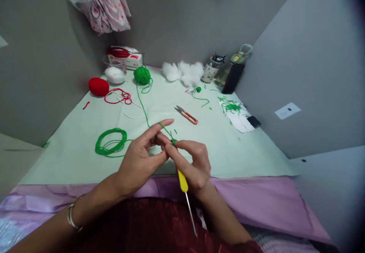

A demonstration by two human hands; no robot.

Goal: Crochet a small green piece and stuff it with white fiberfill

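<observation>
While green yarn point(148, 121) runs taut from its ball point(142, 75), left hand point(139, 161) pinches the strand w/ right hand point(194, 165), which grips a yellow crochet hook point(183, 180) above table point(242, 150).

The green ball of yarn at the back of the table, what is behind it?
Behind the green ball of yarn stands a white and red box with red cord coiled on it, against the grey wall. The ball covers the box's lower right corner.
</observation>
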